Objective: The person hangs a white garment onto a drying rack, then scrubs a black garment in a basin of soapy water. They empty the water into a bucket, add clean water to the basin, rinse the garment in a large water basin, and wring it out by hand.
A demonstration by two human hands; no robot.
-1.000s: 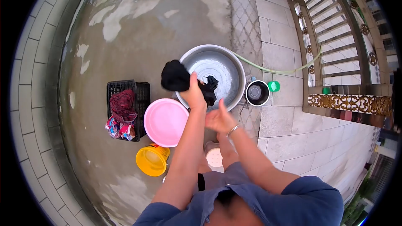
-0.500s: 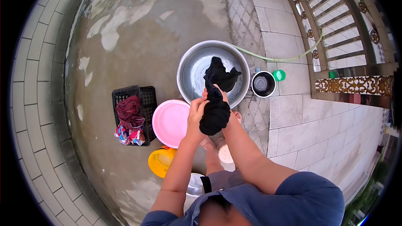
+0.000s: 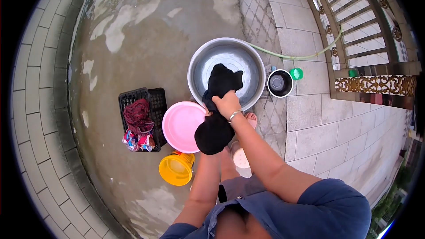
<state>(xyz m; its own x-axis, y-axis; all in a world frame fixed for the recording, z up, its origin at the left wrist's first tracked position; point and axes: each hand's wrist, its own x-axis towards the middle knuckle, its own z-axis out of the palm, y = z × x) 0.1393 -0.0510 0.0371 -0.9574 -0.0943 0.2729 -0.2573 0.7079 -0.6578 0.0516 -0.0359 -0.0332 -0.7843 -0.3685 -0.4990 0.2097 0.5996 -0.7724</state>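
A bunched, wet-looking black garment (image 3: 224, 81) stretches from over the big metal basin (image 3: 193, 68) back toward my body. My right hand (image 3: 227, 103), with a silvery bracelet at the wrist, is closed around its narrow middle at the basin's near rim. Beside it, my left hand (image 3: 206, 112) grips the same cloth from the left side; most of its fingers are covered by the fabric. The lower bundle of the garment hangs over my left wrist, next to the pink basin (image 3: 167, 126). Light shows on the basin's metal bottom.
To the left, a black plastic crate (image 3: 160, 106) holds dark red cloth (image 3: 138, 116) and a colourful patterned piece (image 3: 144, 141). A yellow bucket (image 3: 175, 170) stands nearer me. Right of the basin are a small dark-lined pot (image 3: 280, 83), a green cup (image 3: 297, 74) and a hose (image 3: 287, 56).
The garment's lower bundle has shifted left and down, now covering most of my left hand. My right hand has turned over the cloth, its back now showing. The upper part has moved slightly left.
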